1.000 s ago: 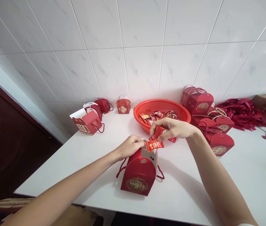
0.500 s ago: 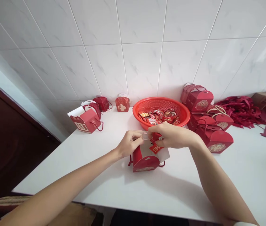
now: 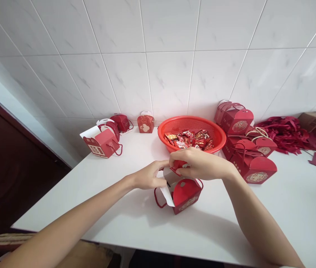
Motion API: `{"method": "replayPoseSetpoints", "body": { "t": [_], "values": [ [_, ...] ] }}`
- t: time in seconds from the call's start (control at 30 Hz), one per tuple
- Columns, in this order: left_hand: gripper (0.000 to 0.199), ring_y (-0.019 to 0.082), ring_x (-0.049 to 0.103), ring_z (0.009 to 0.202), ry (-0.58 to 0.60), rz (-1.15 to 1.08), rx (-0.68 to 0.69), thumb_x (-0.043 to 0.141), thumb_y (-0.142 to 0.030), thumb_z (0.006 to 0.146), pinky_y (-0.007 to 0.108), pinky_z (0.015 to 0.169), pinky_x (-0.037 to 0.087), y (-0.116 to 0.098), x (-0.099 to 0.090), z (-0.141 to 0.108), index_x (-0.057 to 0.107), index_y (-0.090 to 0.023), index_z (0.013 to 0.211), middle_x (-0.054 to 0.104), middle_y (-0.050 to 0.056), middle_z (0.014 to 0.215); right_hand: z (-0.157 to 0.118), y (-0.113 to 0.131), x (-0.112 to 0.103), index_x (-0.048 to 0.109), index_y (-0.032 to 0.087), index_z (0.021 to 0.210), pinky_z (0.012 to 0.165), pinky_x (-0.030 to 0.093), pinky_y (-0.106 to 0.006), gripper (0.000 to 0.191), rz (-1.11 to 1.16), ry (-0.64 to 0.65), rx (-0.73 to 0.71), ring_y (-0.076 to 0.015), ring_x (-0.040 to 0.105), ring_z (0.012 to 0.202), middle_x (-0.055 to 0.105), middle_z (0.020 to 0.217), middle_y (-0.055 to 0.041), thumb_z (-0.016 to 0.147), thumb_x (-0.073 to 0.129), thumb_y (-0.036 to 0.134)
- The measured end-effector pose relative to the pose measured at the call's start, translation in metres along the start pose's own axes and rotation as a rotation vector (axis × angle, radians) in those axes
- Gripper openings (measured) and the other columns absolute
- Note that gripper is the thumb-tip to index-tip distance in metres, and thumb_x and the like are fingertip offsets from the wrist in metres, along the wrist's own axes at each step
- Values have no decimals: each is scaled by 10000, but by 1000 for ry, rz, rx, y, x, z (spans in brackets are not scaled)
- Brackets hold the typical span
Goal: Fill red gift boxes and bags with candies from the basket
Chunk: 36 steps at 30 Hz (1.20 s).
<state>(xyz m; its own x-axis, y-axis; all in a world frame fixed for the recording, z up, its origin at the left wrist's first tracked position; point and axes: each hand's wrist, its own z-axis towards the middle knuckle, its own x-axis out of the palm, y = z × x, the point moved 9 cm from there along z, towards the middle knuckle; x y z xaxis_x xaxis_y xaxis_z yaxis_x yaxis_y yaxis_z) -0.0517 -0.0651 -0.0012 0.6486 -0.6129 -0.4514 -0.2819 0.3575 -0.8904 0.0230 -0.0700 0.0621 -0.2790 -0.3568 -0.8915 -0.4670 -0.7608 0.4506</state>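
Note:
On the white table, a red gift box (image 3: 187, 201) with rope handles stands open at the top, its white-lined flaps spread. My left hand (image 3: 149, 175) has its thumb and fingers on the flap at the box's far left side, closed around it. Over the opening is my right hand (image 3: 199, 163), fingers curled around red-wrapped candy (image 3: 178, 166); how many pieces it holds is hidden. Just behind both hands sits a red plastic basket (image 3: 221, 137) with wrapped candies (image 3: 188, 138) inside.
More red gift boxes (image 3: 258, 167) are stacked right of the basket. Several others, including an open box (image 3: 102, 143), stand at the back left. A heap of dark red straps (image 3: 282, 132) lies far right, near a cardboard box (image 3: 310, 121). A tiled wall (image 3: 169, 82) bounds the back.
The gift box has turned, its near end swinging to the right. My left hand has moved slightly left along its flap. The candy in my right hand is now more covered by the fingers.

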Motion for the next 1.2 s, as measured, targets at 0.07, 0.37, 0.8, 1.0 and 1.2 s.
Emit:
{"method": "replayPoseSetpoints", "body": {
  "t": [0.07,0.37,0.8,1.0,1.2],
  "values": [
    [589,283,602,1110,-17,11,-6,484,-130,585,374,991,458,-3,-1,0,655,-156,1148,688,63,1201,-1,2,-1,580,188,900,604,329,-238,134,11,-16,-17,-126,507,669,615,800,0,860,526,72],
    [355,211,587,828,-80,-29,-173,511,-148,558,287,695,461,11,-7,-5,599,-150,902,637,20,868,6,14,12,573,162,899,584,300,-251,161,-149,-27,-12,-137,528,699,642,897,-58,901,474,36],
    [902,306,548,1279,-144,6,-221,576,-120,619,299,928,510,12,-8,-9,446,-198,1507,528,93,1490,-21,-13,12,565,194,907,479,308,-235,153,-17,234,198,-132,538,584,610,745,-8,838,503,72],
    [943,294,596,1220,-126,-16,-205,550,-94,620,300,887,540,13,-7,-7,394,-209,1543,531,87,1497,-9,-24,14,519,205,927,494,346,-238,67,34,207,258,-136,529,600,586,776,-6,870,525,170],
    [927,309,594,1232,-135,-21,-222,587,-111,626,332,918,546,17,-7,-7,415,-213,1531,393,106,1595,-6,-37,8,556,207,1022,503,346,-240,261,0,120,366,-162,532,654,571,781,-6,803,685,264]
  ]
}}
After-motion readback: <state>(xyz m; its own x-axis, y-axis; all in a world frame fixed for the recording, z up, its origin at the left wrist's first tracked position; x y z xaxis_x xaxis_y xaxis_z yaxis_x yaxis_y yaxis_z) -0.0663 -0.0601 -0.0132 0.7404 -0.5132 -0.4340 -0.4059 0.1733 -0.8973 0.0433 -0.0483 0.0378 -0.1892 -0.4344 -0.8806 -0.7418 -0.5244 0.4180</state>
